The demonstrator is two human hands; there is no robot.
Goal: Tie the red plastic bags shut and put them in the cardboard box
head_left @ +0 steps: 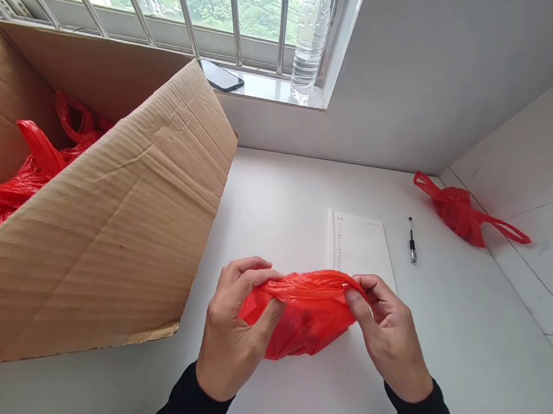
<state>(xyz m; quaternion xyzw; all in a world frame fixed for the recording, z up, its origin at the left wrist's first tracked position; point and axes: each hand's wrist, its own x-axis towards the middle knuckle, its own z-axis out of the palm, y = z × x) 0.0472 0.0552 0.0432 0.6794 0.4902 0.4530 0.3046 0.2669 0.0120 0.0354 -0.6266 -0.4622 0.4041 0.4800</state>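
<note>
Between my hands is a red plastic bag (308,325), its upper edge gathered into a loose roll. My left hand (239,325) grips the bag's left end, thumb in front and fingers behind the rolled edge. At the right end, my right hand (387,330) pinches the plastic between thumb and fingers. Whatever the bag contains is hidden by the red film. Behind it lies a white notepad (364,242) with small printed marks, its near part covered by the bag. A black and clear pen (412,241) rests to the right of the pad.
A large open cardboard box (120,237) takes up the left side, with a heap of red plastic bags (21,187) inside. Another red bag (458,213) lies at the back right by the wall. On the windowsill are a phone (222,76) and a water bottle (310,39).
</note>
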